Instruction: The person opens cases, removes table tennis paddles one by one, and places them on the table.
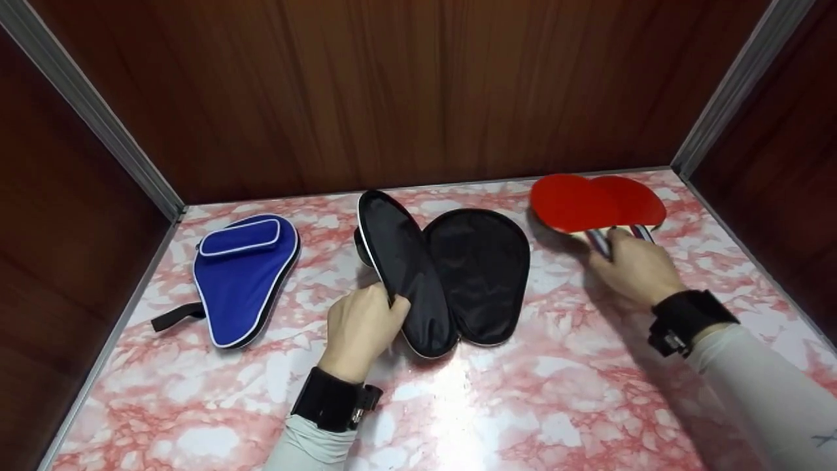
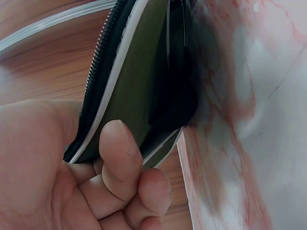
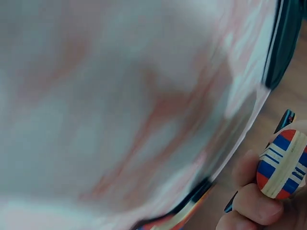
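My left hand [image 1: 366,320] grips the raised half of an unzipped black paddle case [image 1: 480,275], thumb on its inner face. In the left wrist view, the fingers curl against the outer side, beside the zipper edge [image 2: 98,62] and white piping. At the back right, my right hand [image 1: 637,268] holds a red table tennis paddle [image 1: 562,199] by its handle. The handle's striped butt [image 3: 283,165] shows between the fingers in the right wrist view. A second red paddle [image 1: 637,199] overlaps the first, its handle [image 1: 642,231] right beside the hand.
A closed blue paddle case [image 1: 245,281] with white piping and a black strap [image 1: 176,317] lies at the left. Dark wooden panels [image 1: 418,91] stand behind and at both sides of the red-and-white marbled table [image 1: 523,405].
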A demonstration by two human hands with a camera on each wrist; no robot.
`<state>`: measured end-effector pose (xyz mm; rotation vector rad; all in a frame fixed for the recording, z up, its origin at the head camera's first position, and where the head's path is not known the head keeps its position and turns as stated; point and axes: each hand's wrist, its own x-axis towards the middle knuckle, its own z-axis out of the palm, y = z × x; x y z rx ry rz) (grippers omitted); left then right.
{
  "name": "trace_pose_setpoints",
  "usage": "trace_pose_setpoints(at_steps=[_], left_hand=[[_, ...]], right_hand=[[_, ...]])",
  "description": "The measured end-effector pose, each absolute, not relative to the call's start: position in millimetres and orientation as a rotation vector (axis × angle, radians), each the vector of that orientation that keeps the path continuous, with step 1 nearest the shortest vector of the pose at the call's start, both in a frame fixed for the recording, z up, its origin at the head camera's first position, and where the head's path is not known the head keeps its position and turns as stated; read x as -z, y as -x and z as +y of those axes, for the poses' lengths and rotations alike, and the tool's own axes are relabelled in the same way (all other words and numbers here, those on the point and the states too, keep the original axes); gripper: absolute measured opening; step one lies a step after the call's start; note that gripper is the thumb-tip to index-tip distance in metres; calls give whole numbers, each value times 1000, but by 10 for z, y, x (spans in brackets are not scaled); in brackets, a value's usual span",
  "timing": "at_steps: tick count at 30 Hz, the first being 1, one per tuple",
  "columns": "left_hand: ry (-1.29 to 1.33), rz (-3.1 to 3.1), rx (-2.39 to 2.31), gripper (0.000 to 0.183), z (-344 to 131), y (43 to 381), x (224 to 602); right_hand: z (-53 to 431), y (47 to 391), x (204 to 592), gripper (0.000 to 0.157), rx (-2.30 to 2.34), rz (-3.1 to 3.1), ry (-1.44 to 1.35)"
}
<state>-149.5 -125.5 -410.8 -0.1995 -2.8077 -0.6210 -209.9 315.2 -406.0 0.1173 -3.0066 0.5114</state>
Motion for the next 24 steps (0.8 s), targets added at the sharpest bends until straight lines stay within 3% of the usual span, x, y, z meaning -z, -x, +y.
trace_pose_setpoints(at_steps=[5,10,24], left_hand=[[201,-2803,613,40,-1259,1497,4105],[195,-2807,611,40,-1263,1491,4114],[186,-2814,606,36,-1273,1504,4113]], right_hand=[[3418,2175,4026,41,-517,-3015,-23],[3615,2265,4006,33,-440,-3043,-2],[3860,2388,3997,36,-446,-3119,105]])
